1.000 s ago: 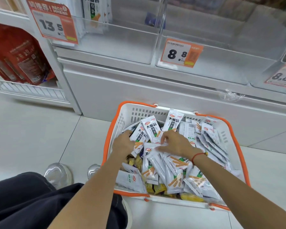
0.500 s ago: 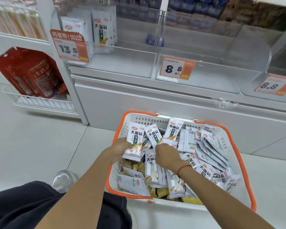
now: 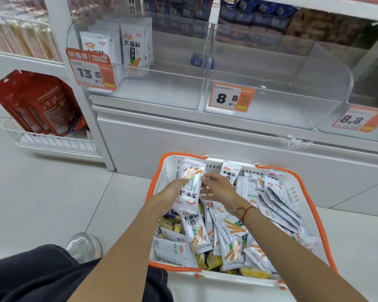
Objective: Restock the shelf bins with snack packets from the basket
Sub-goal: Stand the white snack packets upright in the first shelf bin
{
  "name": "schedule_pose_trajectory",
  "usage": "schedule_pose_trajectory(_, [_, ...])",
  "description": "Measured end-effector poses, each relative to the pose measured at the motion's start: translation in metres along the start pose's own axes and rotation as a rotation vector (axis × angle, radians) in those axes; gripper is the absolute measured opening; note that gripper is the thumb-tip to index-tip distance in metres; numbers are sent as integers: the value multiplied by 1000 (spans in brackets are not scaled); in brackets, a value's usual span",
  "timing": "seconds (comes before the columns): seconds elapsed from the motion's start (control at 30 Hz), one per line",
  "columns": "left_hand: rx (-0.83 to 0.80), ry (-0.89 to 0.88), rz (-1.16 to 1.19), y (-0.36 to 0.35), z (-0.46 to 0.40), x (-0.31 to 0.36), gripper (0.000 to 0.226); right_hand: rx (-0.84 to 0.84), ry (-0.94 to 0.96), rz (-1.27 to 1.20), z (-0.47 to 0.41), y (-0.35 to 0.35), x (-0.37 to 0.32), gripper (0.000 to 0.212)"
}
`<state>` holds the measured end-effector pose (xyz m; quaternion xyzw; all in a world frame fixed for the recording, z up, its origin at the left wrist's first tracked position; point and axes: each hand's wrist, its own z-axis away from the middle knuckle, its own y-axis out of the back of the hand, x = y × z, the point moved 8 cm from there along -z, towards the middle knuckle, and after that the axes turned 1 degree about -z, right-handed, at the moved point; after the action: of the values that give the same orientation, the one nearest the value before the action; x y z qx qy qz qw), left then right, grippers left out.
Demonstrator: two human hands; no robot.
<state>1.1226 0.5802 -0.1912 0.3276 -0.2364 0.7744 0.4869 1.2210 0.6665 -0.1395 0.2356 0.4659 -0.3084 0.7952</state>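
- The left hand grips a small stack of white snack packets above the orange-rimmed basket, fingers curled behind it.
- The right hand touches the stack's edge, fingers loosely spread.
- More packets fill the basket on the floor.
- The clear shelf bin above holds a few matching packets.

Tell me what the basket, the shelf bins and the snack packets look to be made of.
Basket: moulded white plastic, judging by the slotted walls, with an orange rim.
Shelf bins: clear rigid plastic, likely acrylic; the shelf shows through and the edges glint.
Snack packets: thin printed plastic film, slightly glossy and creased, probably foil-lined.
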Motion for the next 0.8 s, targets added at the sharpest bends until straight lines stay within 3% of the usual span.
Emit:
schedule_pose_trajectory(0.13, [57,-53,-36,5,4,5,49,11,-24,136,-5,-9,1,29])
schedule_pose_trajectory(0.23, [133,-40,49,19,1,0,54,-67,25,274,-9,-3,-10,41])
schedule_pose_trajectory(0.3, [172,-4,96,37,-23,-14,77,-229,28,398,-5,3,-21,38])
schedule_pose_trajectory(0.37, [112,52,62,41,-34,-22,92,-466,27,709,0,4,-27,36])
schedule_pose_trajectory(0.43, [20,93,-13,24,-3,-8,78,-674,53,1029,7,-5,-27,37])
schedule_pose_trajectory(0.5, [-161,113,-58,2,10,-3,73,-743,106,1203,8,-20,-28,37])
schedule_pose_trajectory(0.6, [-315,194,-69,-15,21,-9,87,-609,213,1224,-1,-35,-37,34])
schedule_pose_trajectory(0.67, [-290,197,-57,-16,14,-13,89,-442,334,1187,-8,-35,-45,34])
schedule_pose_trajectory(0.8, [-207,134,-13,-13,4,-19,92,-42,556,1219,-13,-22,-54,67])
